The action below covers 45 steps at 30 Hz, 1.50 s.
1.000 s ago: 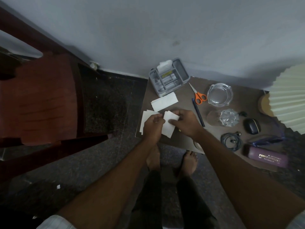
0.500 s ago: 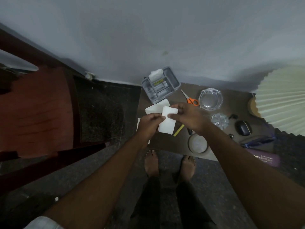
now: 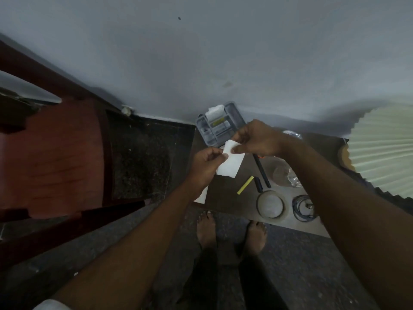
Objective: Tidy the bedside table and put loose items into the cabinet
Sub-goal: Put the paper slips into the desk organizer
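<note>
In the head view, both hands are holding a white slip of paper [image 3: 231,163] above the left part of the worktop [image 3: 225,198]: the left hand [image 3: 204,167] is pinching the slip's left edge between thumb and forefinger, and the right hand [image 3: 257,139] is pinching its upper edge, so both sets of fingers are clamped together on the same sheet. Another white paper [image 3: 202,195] is lying at the worktop's left edge, mostly hidden under the left wrist. At 12 o'clock from the held slip a grey organiser tray [image 3: 218,125] is sitting against the wall with a white folded piece [image 3: 214,111] standing in it. At 5 o'clock from the slip a yellow stick [image 3: 245,188] is lying flat, with a short dark cap [image 3: 258,184] just beside it and a black pen [image 3: 261,170] running diagonally at 3 o'clock from the slip. Near the front edge a round clear lid [image 3: 270,204] is resting, and a coiled cable [image 3: 301,208] is lying just to its right, partly covered by the right forearm. A crumpled clear wrapper [image 3: 288,175] is sitting beyond the pen. A pleated lampshade [image 3: 384,146] is filling the 3 o'clock side, and a red-brown wooden chair [image 3: 60,157] is standing at 9 o'clock. Bare feet [image 3: 206,229] are showing on the floor below the worktop
</note>
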Motion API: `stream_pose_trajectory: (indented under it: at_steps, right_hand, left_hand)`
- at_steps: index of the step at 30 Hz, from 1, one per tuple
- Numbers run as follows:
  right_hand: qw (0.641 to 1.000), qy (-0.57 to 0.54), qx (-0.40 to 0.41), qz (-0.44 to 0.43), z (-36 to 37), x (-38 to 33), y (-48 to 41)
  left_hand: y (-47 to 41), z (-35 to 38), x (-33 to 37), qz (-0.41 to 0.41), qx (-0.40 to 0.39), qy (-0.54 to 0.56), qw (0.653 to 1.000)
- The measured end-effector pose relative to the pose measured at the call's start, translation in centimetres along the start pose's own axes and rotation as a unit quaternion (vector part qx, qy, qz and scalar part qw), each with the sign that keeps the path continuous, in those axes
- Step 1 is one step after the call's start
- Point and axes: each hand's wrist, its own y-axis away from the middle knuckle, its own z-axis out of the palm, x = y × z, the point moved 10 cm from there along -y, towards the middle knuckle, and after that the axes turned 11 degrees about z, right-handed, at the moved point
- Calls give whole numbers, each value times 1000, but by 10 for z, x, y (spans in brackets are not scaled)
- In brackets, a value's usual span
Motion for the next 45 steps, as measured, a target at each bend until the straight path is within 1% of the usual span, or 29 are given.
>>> stream_pose_trajectory:
  at_steps: [7, 10, 12, 15, 19, 21, 26, 35, 41, 45]
  right_hand:
    - [990, 127, 34, -59, -24, -37, -11]
    - [985, 138, 68, -80, -35, -49, -11]
    - [983, 130, 96, -86, -46, -52, -11]
    - [983, 123, 99, -92, -54, -56, -9]
    - [975, 166, 104, -101, -56, -64, -10]
    - [972, 172, 122, -103, -60, -66, -12]
    - [967, 146, 176, -110, -71, -68, -19]
    - [962, 142, 211, -97, -66, -52, -35]
    - [941, 248, 206, -100, -50, -61, -37]
    - [932, 290, 193, -95, -40, -69, -41]
  left_hand:
    - [-9, -10, 21, 18, 35, -2, 999]
    - [-11, -14, 24, 8, 49, -4, 999]
    - [-12, -19, 25, 0, 72, 3, 997]
    - [-15, -28, 27, -2, 104, 16, 994]
    - [-21, -33, 30, 0, 112, 11, 994]
    - [-25, -36, 29, -8, 124, 16, 992]
    - [-29, -42, 21, -25, 145, 28, 989]
    - [-18, -50, 11, -28, 165, 26, 985]
    - [-14, -52, 5, -39, 162, 16, 986]
    - [-13, -55, 0, -46, 163, 10, 986]
